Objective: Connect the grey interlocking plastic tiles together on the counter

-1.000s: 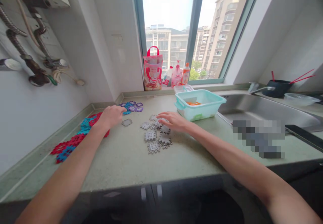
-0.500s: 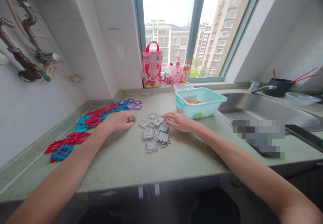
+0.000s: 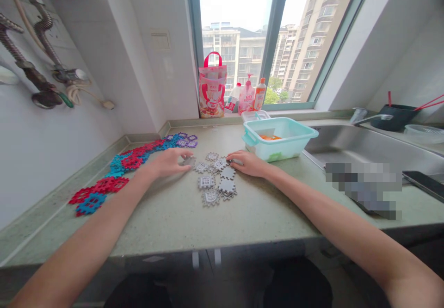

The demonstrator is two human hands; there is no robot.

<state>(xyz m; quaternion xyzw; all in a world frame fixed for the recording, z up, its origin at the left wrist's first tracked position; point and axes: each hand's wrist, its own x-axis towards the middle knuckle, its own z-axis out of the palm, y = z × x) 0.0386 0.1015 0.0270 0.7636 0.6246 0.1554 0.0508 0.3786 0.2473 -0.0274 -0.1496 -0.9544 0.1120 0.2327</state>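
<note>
grey gear-edged piece in the left hand, right hand at the grey pile

from my end of the feed i see both bare hands over the pale green worktop (image 3: 166, 227). my left hand (image 3: 169, 161) is curved, and it holds one grey piece (image 3: 188, 161) between thumb and fingers, just left of the pile. my right hand (image 3: 249, 163) is half curled at the far right edge of the other grey pieces (image 3: 206, 182); its fingertips hide what is under them, so i cannot tell whether it grips anything.

those grey pieces lie flat, some overlapping, most with a lattice window in the middle. beyond and beside my left forearm, red and blue pieces (image 3: 132, 162) run in a heap along the wall, with purple pieces (image 3: 192, 144) at its far end. a smaller group of red pieces (image 3: 108, 184), with a blue piece (image 3: 90, 203) on top, sits nearer me.

past my right hand stands a mint tub (image 3: 289, 148) with orange pieces (image 3: 269, 137) inside, close to the steel sink (image 3: 364, 148). by the window i make out a pink bag (image 3: 212, 90) and a pink pump bottle (image 3: 246, 99).
</note>
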